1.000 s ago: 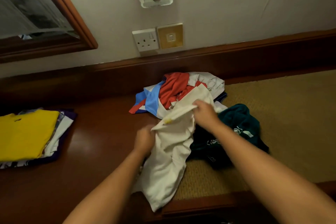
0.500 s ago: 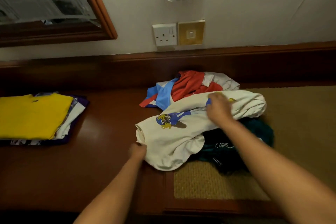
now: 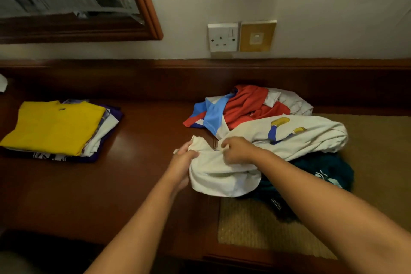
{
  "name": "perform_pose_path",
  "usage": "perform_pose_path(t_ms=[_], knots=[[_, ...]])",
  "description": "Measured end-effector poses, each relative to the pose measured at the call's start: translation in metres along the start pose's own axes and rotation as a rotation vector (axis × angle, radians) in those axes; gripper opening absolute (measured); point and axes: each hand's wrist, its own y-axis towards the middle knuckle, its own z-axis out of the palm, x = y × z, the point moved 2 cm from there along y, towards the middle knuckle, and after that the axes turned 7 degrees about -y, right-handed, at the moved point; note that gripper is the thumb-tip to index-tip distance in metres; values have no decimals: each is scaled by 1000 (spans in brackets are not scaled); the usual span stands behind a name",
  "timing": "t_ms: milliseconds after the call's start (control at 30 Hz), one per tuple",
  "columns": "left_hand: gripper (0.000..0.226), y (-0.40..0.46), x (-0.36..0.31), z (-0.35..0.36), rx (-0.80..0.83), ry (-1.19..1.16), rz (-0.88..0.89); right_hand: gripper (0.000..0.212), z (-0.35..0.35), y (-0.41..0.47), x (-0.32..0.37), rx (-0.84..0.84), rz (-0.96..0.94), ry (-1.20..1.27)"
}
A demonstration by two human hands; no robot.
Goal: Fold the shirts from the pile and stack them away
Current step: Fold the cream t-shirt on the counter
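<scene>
Both hands closing on the cream shirt (image 3: 287,138): left hand (image 3: 185,158) is bunching its near edge, right hand (image 3: 235,150) is pinching beside it. Shirt is trailing away from the grip over the pile (image 3: 246,104). Likely light, limp; better held at the shoulders.

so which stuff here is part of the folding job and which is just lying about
Job: white shirt in both hands (left, right); red shirt; teal shirt; folded stack.
Lying about: mirror; socket; mat.
</scene>
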Motion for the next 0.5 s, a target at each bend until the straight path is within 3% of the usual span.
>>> perform_pose_path(t_ms=[100, 167, 333, 433, 500], knots=[[48, -33, -56, 25, 277, 85, 21, 41, -55, -10, 27, -248, -39, 481], [47, -54, -92, 38, 427, 157, 55, 44, -91, -17, 56, -228, -130, 706], [32, -102, -171, 47, 653, 473, 159, 36, -111, -43, 108, 42, -217, 831], [28, -120, -217, 26, 650, 576, 320, 29, -113, -68, 120, -31, -172, 769], [26, -125, -243, 2, 631, 602, 399, 35, -112, -89, 132, -72, -151, 693]])
